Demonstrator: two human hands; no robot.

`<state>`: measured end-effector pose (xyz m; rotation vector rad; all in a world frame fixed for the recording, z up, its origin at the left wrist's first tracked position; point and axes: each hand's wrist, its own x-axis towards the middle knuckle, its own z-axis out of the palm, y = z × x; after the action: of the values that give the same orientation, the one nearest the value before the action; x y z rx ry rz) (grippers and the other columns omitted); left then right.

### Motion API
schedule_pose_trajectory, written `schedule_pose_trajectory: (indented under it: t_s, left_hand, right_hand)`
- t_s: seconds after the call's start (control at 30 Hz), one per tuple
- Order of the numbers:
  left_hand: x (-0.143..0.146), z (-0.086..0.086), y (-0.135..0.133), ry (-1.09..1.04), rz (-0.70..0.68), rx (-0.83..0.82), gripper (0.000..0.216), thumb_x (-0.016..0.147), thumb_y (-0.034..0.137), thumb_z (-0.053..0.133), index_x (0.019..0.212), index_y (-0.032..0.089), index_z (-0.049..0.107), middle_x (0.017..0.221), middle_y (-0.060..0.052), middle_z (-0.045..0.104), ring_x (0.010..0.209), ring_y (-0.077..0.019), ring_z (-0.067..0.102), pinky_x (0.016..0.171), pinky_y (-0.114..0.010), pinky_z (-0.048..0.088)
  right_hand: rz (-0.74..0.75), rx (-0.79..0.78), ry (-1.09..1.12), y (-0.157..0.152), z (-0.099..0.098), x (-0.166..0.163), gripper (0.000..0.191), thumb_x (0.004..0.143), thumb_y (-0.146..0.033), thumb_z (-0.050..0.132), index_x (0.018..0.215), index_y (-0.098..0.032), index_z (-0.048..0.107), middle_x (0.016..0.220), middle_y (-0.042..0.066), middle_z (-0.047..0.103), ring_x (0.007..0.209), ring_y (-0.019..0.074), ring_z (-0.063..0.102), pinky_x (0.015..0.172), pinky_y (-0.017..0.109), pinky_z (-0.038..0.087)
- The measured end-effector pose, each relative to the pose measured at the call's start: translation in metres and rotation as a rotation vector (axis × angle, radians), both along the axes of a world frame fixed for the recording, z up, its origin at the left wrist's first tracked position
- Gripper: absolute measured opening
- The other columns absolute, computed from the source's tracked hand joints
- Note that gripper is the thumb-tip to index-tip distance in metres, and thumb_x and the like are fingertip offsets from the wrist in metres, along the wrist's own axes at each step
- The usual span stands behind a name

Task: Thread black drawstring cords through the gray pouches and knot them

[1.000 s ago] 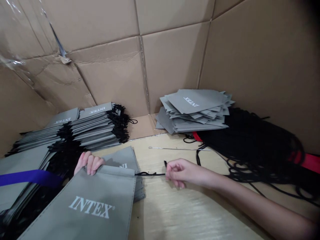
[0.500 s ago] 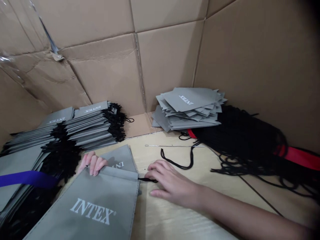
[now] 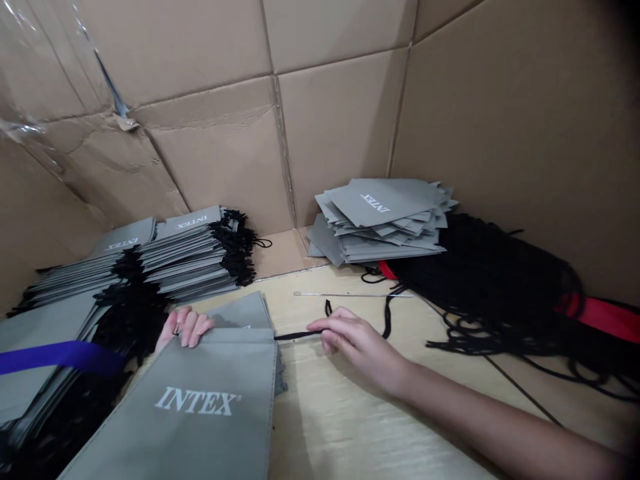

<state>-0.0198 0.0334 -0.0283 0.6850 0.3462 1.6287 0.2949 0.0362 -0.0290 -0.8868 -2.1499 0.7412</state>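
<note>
A grey fabric bag marked INTEX (image 3: 200, 407) lies in front of me on the pale wooden table (image 3: 345, 427). My left hand (image 3: 185, 328) grips the bag's top hem at its left corner, fingers curled over the edge. A thin black cord (image 3: 296, 335) comes out of the hem's right end. My right hand (image 3: 345, 337) pinches that cord between fingertips, just right of the bag. A second grey bag (image 3: 245, 310) lies under the top one.
Stacks of grey bags with black cords (image 3: 190, 250) sit at the left, a loose pile of grey bags (image 3: 380, 220) at the back, a heap of black cords (image 3: 490, 287) at right. A thin metal rod (image 3: 350, 295) lies on the table. Cardboard walls (image 3: 500, 120) surround everything.
My right hand went from lying flat by the hem to pinching the cord and drawing it rightward, taut. My left hand stays on the bag's hem.
</note>
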Motion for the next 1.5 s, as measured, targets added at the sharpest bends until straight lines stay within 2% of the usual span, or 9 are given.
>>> schedule_pose_trajectory:
  t_s: [0.43, 0.63, 0.8, 0.9, 1.0, 1.1, 1.17, 1.33, 1.5]
  left_hand:
    - [-0.011, 0.029, -0.005, 0.097, 0.001, -0.149, 0.026, 0.085, 0.017, 0.035, 0.060, 0.019, 0.034, 0.036, 0.008, 0.031, 0.035, -0.0068, 0.037, 0.047, -0.019, 0.041]
    - [-0.009, 0.026, 0.002, 0.956, 0.003, -0.352, 0.030, 0.085, 0.029, 0.036, 0.056, 0.021, 0.033, 0.029, 0.012, 0.014, 0.027, -0.0068, 0.017, 0.043, -0.021, 0.037]
    - [0.000, 0.020, 0.000, 1.321, 0.034, -0.401, 0.031, 0.074, 0.039, 0.057, 0.053, 0.018, 0.049, 0.035, 0.009, 0.032, 0.032, -0.0076, 0.027, 0.041, -0.021, 0.029]
    - [0.019, 0.044, -0.009, 1.568, 0.082, -0.375, 0.028, 0.071, 0.038, 0.060, 0.053, 0.018, 0.053, 0.041, 0.004, 0.044, 0.041, -0.0130, 0.040, 0.048, -0.025, 0.032]
    - [0.067, 0.074, -0.021, 2.120, 0.237, -0.033, 0.025, 0.075, 0.041, 0.054, 0.075, 0.017, 0.062, 0.083, -0.007, 0.061, 0.084, -0.0252, 0.053, 0.077, -0.034, 0.037]
    - [0.124, 0.080, -0.028, 2.007, -0.055, 0.159, 0.028, 0.083, 0.039, 0.044, 0.100, 0.021, 0.057, 0.105, -0.007, 0.056, 0.094, -0.0216, 0.052, 0.082, -0.030, 0.036]
    - [0.151, 0.068, -0.026, 1.857, -0.278, 0.252, 0.024, 0.084, 0.038, 0.043, 0.092, 0.019, 0.057, 0.096, -0.005, 0.056, 0.087, -0.0189, 0.052, 0.079, -0.026, 0.037]
    - [0.161, 0.029, -0.006, 1.521, -0.245, 0.091, 0.039, 0.081, 0.054, 0.040, 0.064, 0.019, 0.042, 0.067, 0.001, 0.042, 0.071, -0.0157, 0.043, 0.069, -0.025, 0.035]
    - [0.148, 0.031, 0.002, 1.242, -0.322, 0.008, 0.054, 0.066, 0.071, 0.051, 0.061, 0.018, 0.045, 0.061, 0.003, 0.039, 0.063, -0.0127, 0.036, 0.063, -0.023, 0.031]
  right_hand:
    - [-0.111, -0.081, 0.173, -0.001, 0.005, -0.001, 0.024, 0.091, -0.028, 0.043, 0.091, -0.018, 0.065, 0.081, 0.005, 0.063, 0.083, 0.0191, 0.056, 0.074, 0.030, 0.042]
    - [-0.215, -0.214, 0.315, -0.006, 0.007, -0.003, 0.025, 0.087, -0.036, 0.049, 0.083, -0.017, 0.064, 0.074, 0.003, 0.061, 0.075, 0.0185, 0.057, 0.067, 0.027, 0.042]
    - [-0.191, -0.192, 0.394, -0.005, 0.006, -0.001, 0.021, 0.087, -0.031, 0.050, 0.079, -0.017, 0.064, 0.076, 0.003, 0.063, 0.076, 0.0179, 0.059, 0.070, 0.026, 0.043]
    - [-0.183, -0.143, 0.383, -0.003, 0.005, 0.000, 0.018, 0.086, -0.025, 0.051, 0.079, -0.017, 0.066, 0.075, 0.003, 0.063, 0.074, 0.0172, 0.059, 0.068, 0.026, 0.044]
    - [-0.151, -0.008, 0.345, -0.003, 0.007, 0.003, 0.017, 0.086, -0.020, 0.052, 0.081, -0.018, 0.068, 0.075, 0.003, 0.064, 0.075, 0.0168, 0.059, 0.068, 0.026, 0.044]
    - [-0.086, 0.209, 0.330, -0.002, 0.011, 0.009, 0.017, 0.086, -0.016, 0.051, 0.083, -0.019, 0.067, 0.073, 0.004, 0.064, 0.074, 0.0165, 0.057, 0.066, 0.026, 0.045]
    - [-0.086, 0.329, 0.338, -0.001, 0.016, 0.015, 0.019, 0.086, -0.012, 0.048, 0.081, -0.019, 0.065, 0.071, 0.004, 0.062, 0.072, 0.0163, 0.056, 0.063, 0.026, 0.045]
    - [-0.192, 0.429, 0.324, 0.007, 0.020, 0.027, 0.021, 0.086, -0.010, 0.042, 0.076, -0.017, 0.059, 0.069, 0.004, 0.058, 0.065, 0.0152, 0.055, 0.056, 0.025, 0.044]
    - [-0.245, 0.485, 0.311, 0.015, 0.014, 0.032, 0.020, 0.090, -0.016, 0.038, 0.079, -0.019, 0.055, 0.069, 0.003, 0.057, 0.065, 0.0161, 0.056, 0.058, 0.027, 0.043]
